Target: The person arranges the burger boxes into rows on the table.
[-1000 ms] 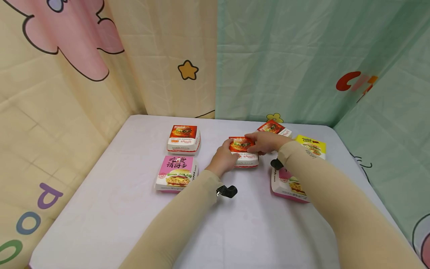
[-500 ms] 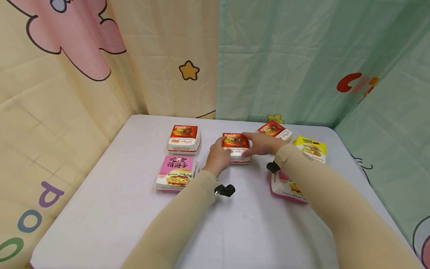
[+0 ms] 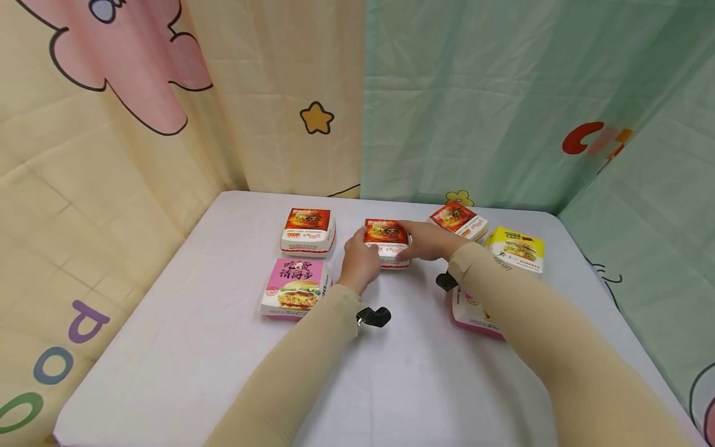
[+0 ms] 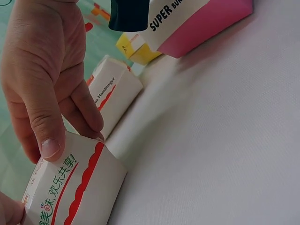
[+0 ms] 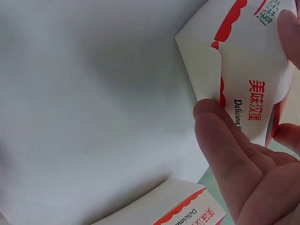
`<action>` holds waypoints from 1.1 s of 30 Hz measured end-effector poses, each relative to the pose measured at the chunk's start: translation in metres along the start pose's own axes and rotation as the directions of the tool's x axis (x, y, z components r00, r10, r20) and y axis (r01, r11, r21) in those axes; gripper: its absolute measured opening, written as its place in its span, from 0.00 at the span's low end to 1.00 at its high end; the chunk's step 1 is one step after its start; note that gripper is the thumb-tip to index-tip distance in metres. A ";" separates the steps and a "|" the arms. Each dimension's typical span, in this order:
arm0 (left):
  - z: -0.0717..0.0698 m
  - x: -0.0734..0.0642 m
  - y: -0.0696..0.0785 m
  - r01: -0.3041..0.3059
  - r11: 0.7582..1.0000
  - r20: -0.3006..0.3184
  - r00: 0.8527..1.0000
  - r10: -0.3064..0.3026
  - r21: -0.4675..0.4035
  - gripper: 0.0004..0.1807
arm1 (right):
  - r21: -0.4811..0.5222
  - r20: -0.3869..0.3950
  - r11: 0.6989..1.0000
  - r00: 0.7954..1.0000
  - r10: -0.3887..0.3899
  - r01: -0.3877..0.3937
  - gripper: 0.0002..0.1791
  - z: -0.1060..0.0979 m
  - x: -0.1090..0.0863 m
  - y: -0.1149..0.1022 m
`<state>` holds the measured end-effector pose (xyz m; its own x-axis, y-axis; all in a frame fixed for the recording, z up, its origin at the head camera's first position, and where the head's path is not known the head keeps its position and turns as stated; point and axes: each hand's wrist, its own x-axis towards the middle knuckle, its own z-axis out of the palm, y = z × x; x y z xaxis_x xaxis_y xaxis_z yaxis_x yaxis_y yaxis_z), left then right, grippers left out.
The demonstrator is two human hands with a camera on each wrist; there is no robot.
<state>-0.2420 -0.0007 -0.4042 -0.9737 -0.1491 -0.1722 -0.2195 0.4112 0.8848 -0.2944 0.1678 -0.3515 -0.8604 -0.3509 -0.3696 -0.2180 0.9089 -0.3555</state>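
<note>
Between both hands stands a red-and-white hamburger box (image 3: 386, 233) with a burger picture on its lid, at the back middle of the table. My left hand (image 3: 360, 259) grips its left side. From the right, my right hand (image 3: 426, 241) holds the same box, its thumb on the lid's front edge in the left wrist view. The right wrist view shows that hand's fingers (image 5: 225, 145) along the box's printed side wall. Just behind the right hand is another red-and-white hamburger box (image 3: 458, 218), turned at an angle.
On the left, a third red-and-white box (image 3: 307, 233) stands behind a pink hamburger box (image 3: 296, 287). A yellow box (image 3: 516, 248) lies at the right, with another pink box (image 3: 475, 316) partly hidden under the right sleeve. Curtains (image 3: 475, 93) border the table (image 3: 184, 347).
Both hands have moved the red-and-white box left and slightly back, away from the angled box. The other boxes stay where they were.
</note>
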 end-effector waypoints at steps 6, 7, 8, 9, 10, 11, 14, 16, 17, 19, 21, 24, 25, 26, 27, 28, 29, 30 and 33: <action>0.000 0.002 -0.003 0.008 0.998 -0.026 1.000 -0.010 -0.068 0.31 | -0.012 -0.042 0.999 0.999 -0.030 0.030 0.54 0.003 0.004 -0.002; 0.000 0.003 -0.004 0.005 0.997 -0.033 0.999 -0.008 -0.077 0.31 | -0.013 -0.047 0.999 0.998 -0.033 0.033 0.53 0.004 0.005 -0.003; 0.000 0.003 -0.004 0.001 0.997 -0.042 0.999 -0.004 -0.083 0.31 | -0.010 -0.052 0.999 0.998 -0.032 0.031 0.53 0.005 0.005 -0.003; 0.000 0.004 -0.005 -0.002 0.996 -0.049 0.999 -0.003 -0.088 0.31 | -0.009 -0.054 1.000 0.998 -0.030 0.029 0.53 0.006 0.006 -0.004; 0.000 0.004 -0.005 -0.005 0.996 -0.055 0.998 0.000 -0.092 0.31 | -0.009 -0.058 1.000 0.998 -0.026 0.025 0.53 0.006 0.006 -0.004; 0.000 0.005 -0.005 -0.008 0.995 -0.062 0.998 0.002 -0.095 0.31 | -0.007 -0.061 1.000 0.998 -0.022 0.021 0.53 0.007 0.007 -0.005; -0.001 0.006 -0.006 -0.010 0.993 -0.078 0.997 0.001 -0.115 0.30 | 0.001 -0.073 1.000 0.997 -0.011 0.011 0.52 0.009 0.008 -0.007; -0.002 0.006 -0.006 -0.006 0.991 -0.086 0.996 -0.005 -0.131 0.30 | 0.005 -0.083 1.000 0.997 -0.005 0.006 0.51 0.010 0.009 -0.008; -0.002 0.007 -0.007 -0.006 0.991 -0.093 0.996 -0.007 -0.136 0.30 | 0.011 -0.088 1.000 0.996 -0.003 0.004 0.51 0.011 0.009 -0.008; -0.002 0.008 -0.008 -0.003 0.990 -0.104 0.995 -0.012 -0.144 0.30 | 0.024 -0.096 1.000 0.995 -0.002 0.004 0.50 0.012 0.010 -0.008; -0.002 0.009 -0.010 0.000 0.988 -0.114 0.993 -0.018 -0.156 0.30 | 0.041 -0.100 0.999 0.995 0.001 0.003 0.49 0.013 0.011 -0.008; -0.002 0.011 -0.012 0.003 0.985 -0.122 0.992 -0.025 -0.174 0.30 | 0.070 -0.093 0.998 0.996 0.009 -0.003 0.49 0.014 0.011 -0.008; -0.002 0.011 -0.012 0.005 0.984 -0.123 0.992 -0.028 -0.180 0.30 | 0.078 -0.089 0.997 0.996 0.013 -0.007 0.49 0.015 0.011 -0.009; -0.002 0.011 -0.013 0.008 0.983 -0.125 0.992 -0.031 -0.184 0.30 | 0.085 -0.084 0.996 0.996 0.019 -0.012 0.48 0.015 0.011 -0.009; -0.002 0.012 -0.013 0.011 0.983 -0.126 0.991 -0.034 -0.184 0.30 | 0.089 -0.080 0.996 0.997 0.022 -0.015 0.48 0.015 0.010 -0.009; -0.002 0.012 -0.013 0.011 0.982 -0.128 0.991 -0.036 -0.186 0.30 | 0.091 -0.078 0.996 0.997 0.024 -0.017 0.48 0.015 0.010 -0.010; -0.002 0.012 -0.014 0.012 0.982 -0.129 0.991 -0.037 -0.188 0.29 | 0.092 -0.078 0.996 0.997 0.025 -0.018 0.48 0.015 0.010 -0.010; -0.002 0.012 -0.014 0.013 0.982 -0.130 0.991 -0.038 -0.188 0.29 | 0.091 -0.079 0.996 0.997 0.025 -0.018 0.48 0.015 0.010 -0.011; -0.001 0.013 -0.014 0.012 0.980 -0.130 0.991 -0.038 -0.197 0.29 | 0.089 -0.087 0.996 0.996 0.025 -0.017 0.48 0.015 0.010 -0.012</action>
<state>-0.2516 -0.0094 -0.4185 -0.9484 -0.2804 -0.1479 -0.2146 0.2246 0.9505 -0.2936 0.1503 -0.3636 -0.9023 -0.3074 -0.3024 -0.1614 0.8911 -0.4242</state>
